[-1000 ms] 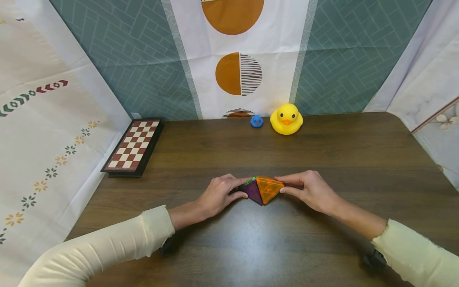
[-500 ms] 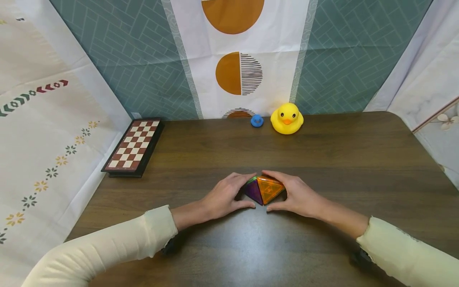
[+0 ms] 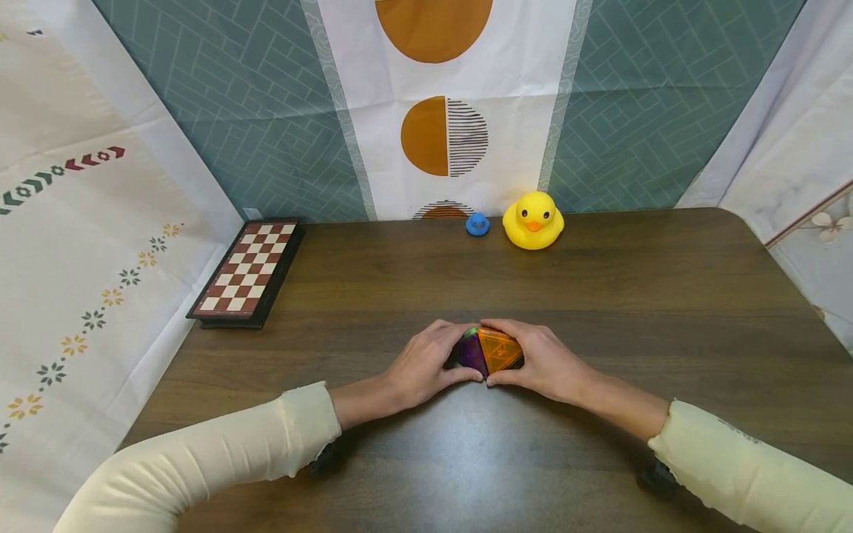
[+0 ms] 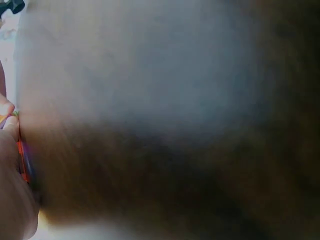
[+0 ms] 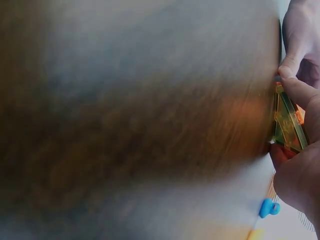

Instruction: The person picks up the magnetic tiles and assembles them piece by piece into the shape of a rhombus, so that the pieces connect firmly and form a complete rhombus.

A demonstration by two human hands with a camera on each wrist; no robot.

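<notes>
A low pointed shape of translucent triangular magnetic tiles sits mid-table in the head view, with an orange tile [image 3: 499,349] on its right, a purple tile [image 3: 472,355] on its left and a bit of green at the top. My left hand [image 3: 425,364] grips the left side, fingers behind and thumb in front. From the right, my right hand [image 3: 549,363] holds it the same way. Both thumbs meet near the front corner. In the right wrist view a yellow-green tile [image 5: 286,122] shows under my right palm. Fingers hide the back of the shape.
On the brown table [image 3: 373,281], a folded chessboard [image 3: 246,270] lies at the back left. A small blue duck [image 3: 477,224] and a larger yellow duck [image 3: 533,222] stand along the back edge, before a patterned cloth [image 3: 520,59].
My hands moved from pinching the outer corners of the tiles to wrapping round both sides. The thumbs came together at the front. The tiles stayed nearly in place.
</notes>
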